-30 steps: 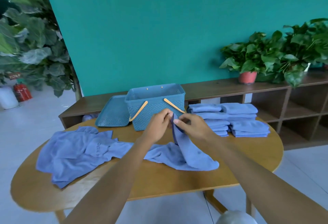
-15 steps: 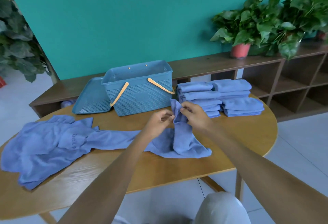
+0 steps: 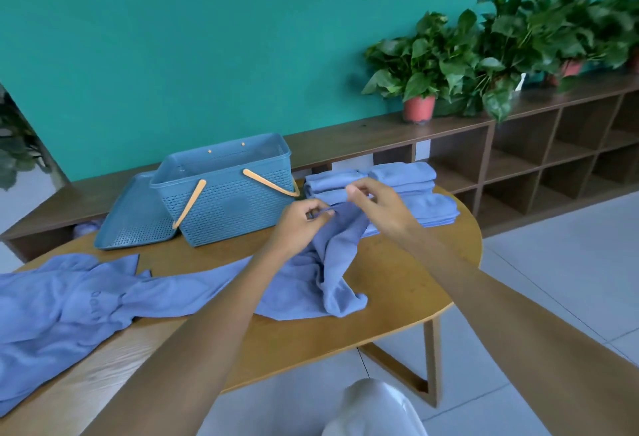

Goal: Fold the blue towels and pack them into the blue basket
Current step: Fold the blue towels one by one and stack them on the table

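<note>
Counting from my remote seat, I see one blue perforated plastic basket (image 3: 228,193) with two orange handles, one matching blue lid (image 3: 136,216) leaning flat beside it on its left, and one oval wooden table (image 3: 408,273) carrying everything. To the right of the basket sit folded blue towels (image 3: 415,190) in what look like two or three side-by-side stacks; I cannot count the layers, since my hands cover part of them. Loose blue towels (image 3: 58,311) sprawl over the table's left side, overlapping so that I cannot tell how many there are, and the frame edge cuts them off. One more blue cloth towel (image 3: 332,263) is bunched up at the centre, its lower end draped on the tabletop.

My left hand (image 3: 301,219) has its fingers curled, pinching the raised top edge of that towel. My right hand (image 3: 380,209) hovers just beside it, thumb and forefinger closed on the same edge as far as I can make out, the other fingers loosely bent.
</note>
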